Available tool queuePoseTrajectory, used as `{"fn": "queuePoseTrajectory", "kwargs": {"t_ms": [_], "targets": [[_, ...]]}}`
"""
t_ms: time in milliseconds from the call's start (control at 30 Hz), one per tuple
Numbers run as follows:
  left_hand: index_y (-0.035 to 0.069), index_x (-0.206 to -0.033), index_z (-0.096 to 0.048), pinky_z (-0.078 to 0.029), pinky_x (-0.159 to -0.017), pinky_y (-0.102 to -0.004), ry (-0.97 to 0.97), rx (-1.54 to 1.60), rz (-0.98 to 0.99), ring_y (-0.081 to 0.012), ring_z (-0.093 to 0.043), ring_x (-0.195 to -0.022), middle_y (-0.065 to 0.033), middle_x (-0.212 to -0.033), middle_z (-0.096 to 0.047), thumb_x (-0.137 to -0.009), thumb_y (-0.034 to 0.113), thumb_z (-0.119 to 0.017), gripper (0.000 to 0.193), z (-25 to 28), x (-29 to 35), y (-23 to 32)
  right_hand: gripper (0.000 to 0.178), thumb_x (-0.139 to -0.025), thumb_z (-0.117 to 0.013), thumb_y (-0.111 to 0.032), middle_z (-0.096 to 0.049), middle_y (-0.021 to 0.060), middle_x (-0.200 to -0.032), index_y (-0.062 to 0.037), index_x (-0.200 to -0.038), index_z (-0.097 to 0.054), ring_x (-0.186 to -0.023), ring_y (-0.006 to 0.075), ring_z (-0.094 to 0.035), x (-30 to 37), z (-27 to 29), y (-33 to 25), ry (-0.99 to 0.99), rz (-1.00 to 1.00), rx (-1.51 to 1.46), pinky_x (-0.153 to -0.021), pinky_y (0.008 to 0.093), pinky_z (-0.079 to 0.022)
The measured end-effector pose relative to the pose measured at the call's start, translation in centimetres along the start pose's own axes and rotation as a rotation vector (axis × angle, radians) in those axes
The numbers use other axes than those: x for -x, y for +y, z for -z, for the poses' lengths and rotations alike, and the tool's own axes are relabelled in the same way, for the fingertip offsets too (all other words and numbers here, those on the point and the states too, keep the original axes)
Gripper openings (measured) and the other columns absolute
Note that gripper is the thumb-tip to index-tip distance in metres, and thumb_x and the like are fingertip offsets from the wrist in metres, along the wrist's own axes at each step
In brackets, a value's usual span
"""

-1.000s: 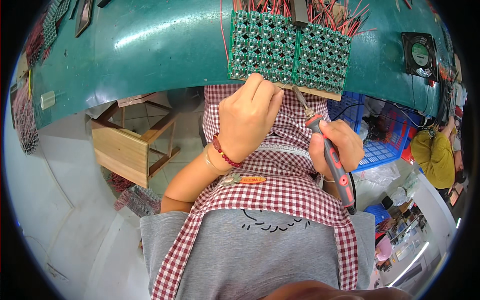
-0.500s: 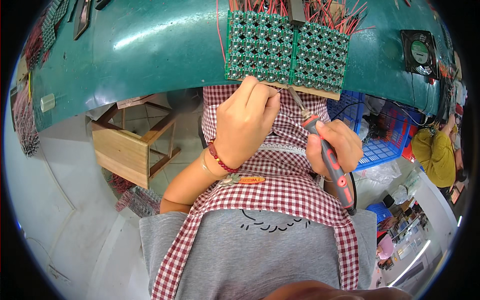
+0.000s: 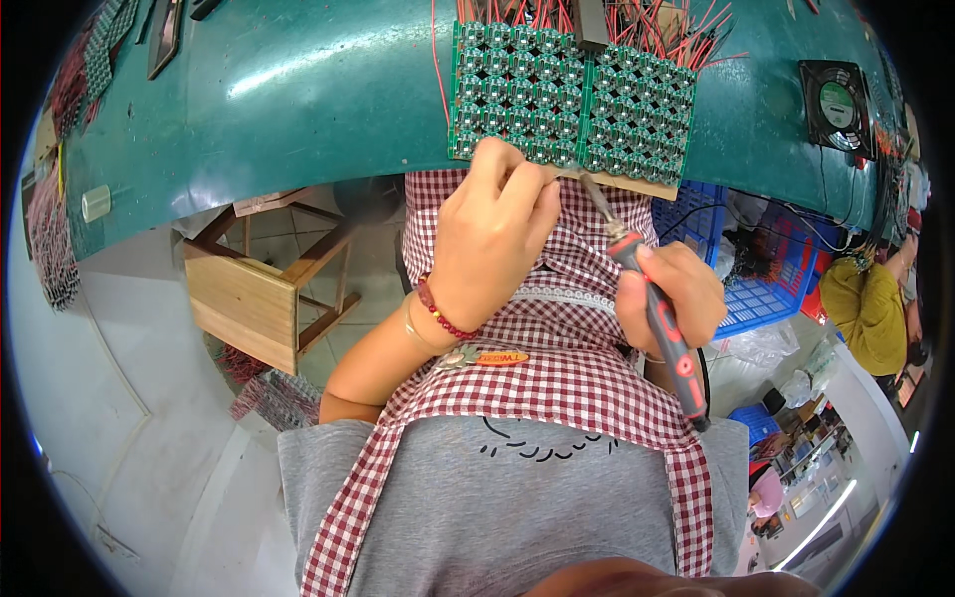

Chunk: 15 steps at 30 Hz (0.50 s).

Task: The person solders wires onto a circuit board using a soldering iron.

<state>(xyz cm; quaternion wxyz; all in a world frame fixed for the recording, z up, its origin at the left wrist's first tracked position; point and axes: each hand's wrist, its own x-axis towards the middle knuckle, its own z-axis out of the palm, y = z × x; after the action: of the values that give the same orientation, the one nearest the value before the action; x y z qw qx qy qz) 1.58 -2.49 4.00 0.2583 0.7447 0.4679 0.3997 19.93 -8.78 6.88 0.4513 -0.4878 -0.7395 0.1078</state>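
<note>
My right hand [image 3: 673, 294] grips a soldering iron [image 3: 665, 323] by its grey and red handle. The iron slants up and left, its metal tip close to the near edge of a panel of green circuit boards [image 3: 522, 90]. Held by that same edge, my left hand [image 3: 497, 221] has its fingers drawn together in a pinch; what lies between them is too small to make out. Many thin red wires [image 3: 671, 35] stick out along the panel's far side. A dark block [image 3: 591, 30] rests across the panel's far edge, and a tan board [image 3: 642, 185] shows beneath it.
On the green table [image 3: 298, 119], a black fan [image 3: 836, 107] stands at the right and a roll of tape [image 3: 95, 204] at the left. Below are a wooden stool [image 3: 244, 308] and a blue crate [image 3: 761, 298]. Another person [image 3: 870, 313] sits at far right.
The soldering iron and my right hand have shifted slightly right, and the tip has risen a little. My left hand has moved only slightly, its fingers tilting up toward the panel.
</note>
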Motion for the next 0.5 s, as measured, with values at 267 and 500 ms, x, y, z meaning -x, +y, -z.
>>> {"fn": "queuePoseTrajectory", "kwargs": {"t_ms": [267,500], "targets": [[-0.001,-0.087,-0.062,-0.048,-0.056,-0.0298,0.027,-0.018,0.079,-0.0199,-0.06,-0.065,-0.0102,-0.084,-0.056,-0.082,-0.004,-0.071,0.011,0.9,-0.7,-0.4,0.02,-0.072,-0.069,0.0,-0.06,0.0137,-0.059,0.0066,-0.09,-0.064,-0.046,0.0222,-0.058,-1.2,0.3,0.7,0.087,0.007,-0.019,-0.042,0.0293,-0.045],[0.001,-0.081,-0.062,-0.049,-0.054,-0.0304,0.025,-0.121,0.027,-0.02,-0.062,-0.06,-0.0073,-0.078,-0.059,-0.079,-0.002,-0.075,0.013,0.4,-1.3,-0.4,0.018,-0.077,-0.068,0.003,-0.061,0.0128,-0.065,0.0079,-0.094,-0.063,-0.051,0.0197,-0.058,-1.9,-0.4,0.9,0.02,-0.038,-0.061,-0.047,0.0289,-0.044]]}}
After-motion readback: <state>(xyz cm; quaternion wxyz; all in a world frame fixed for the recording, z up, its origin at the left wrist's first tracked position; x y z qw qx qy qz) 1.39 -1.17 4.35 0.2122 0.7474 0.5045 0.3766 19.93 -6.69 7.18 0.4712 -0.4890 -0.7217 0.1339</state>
